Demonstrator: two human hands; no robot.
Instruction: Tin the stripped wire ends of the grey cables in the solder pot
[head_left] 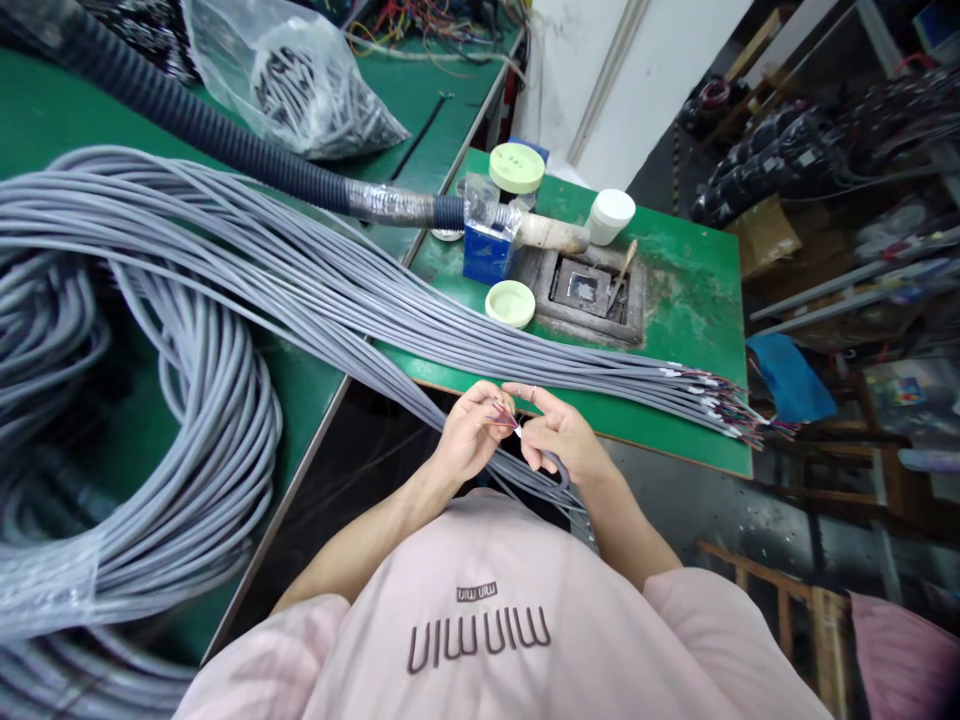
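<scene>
In front of my chest, my right hand [559,435] grips a grey cable [556,468] close to its stripped end. Thin coloured wires [501,414] fan out from that end toward the left. The fingers of my left hand [471,432] are pinched on these wires. A bit of white shows where the wires leave the grey jacket. Just beyond my hands a long bundle of grey cables [465,335] runs across the bench, its stripped wire ends [724,400] lying at the right. More grey cable hangs below my hands.
A big cable coil [232,420] fills the left bench. A black hose [225,140] reaches a blue box [486,255]. Beyond the bundle are a soldering pot [583,288] with a brush [622,275], a pale lid [510,303], a white tub [610,215] and a plastic bag [300,90].
</scene>
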